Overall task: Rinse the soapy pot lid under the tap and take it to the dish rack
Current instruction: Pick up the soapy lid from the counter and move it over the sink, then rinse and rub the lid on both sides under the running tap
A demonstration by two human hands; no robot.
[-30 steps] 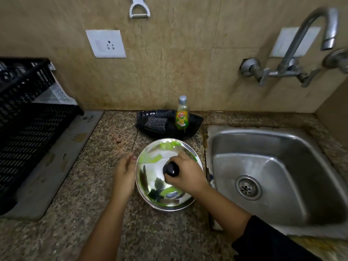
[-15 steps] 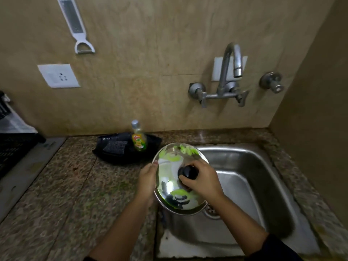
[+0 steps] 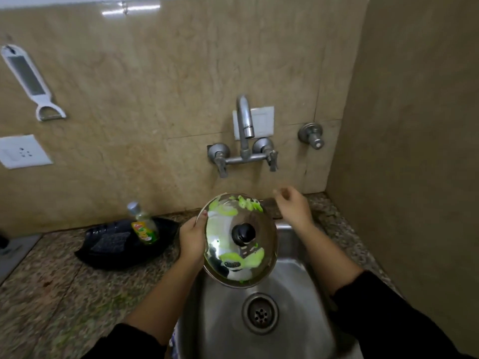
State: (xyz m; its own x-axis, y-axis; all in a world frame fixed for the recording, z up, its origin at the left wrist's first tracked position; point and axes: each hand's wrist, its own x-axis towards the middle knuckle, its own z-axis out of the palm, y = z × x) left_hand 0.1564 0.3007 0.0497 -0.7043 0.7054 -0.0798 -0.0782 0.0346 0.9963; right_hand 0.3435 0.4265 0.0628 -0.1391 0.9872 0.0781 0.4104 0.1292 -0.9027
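Note:
The steel pot lid [image 3: 228, 257], smeared with green soap and topped by a black knob [image 3: 243, 233], hangs tilted over the steel sink [image 3: 220, 327]. My left hand [image 3: 192, 238] grips its left rim. My right hand [image 3: 293, 206] is off the lid, raised beyond its right edge below the tap handles, fingers loosely curled and blurred, holding nothing. The tap [image 3: 245, 125] juts from the wall above the sink; no water runs. The dish rack is out of view.
A black tray [image 3: 103, 255] with a scrub pad and a dish-soap bottle [image 3: 143, 225] sits on the granite counter left of the sink. A peeler [image 3: 31, 84] and a socket [image 3: 22, 151] are on the wall. A side wall closes in on the right.
The lid has travelled from the counter to over the sink. My right hand let go of the knob and rose toward the tap; my left hand now holds the lid alone.

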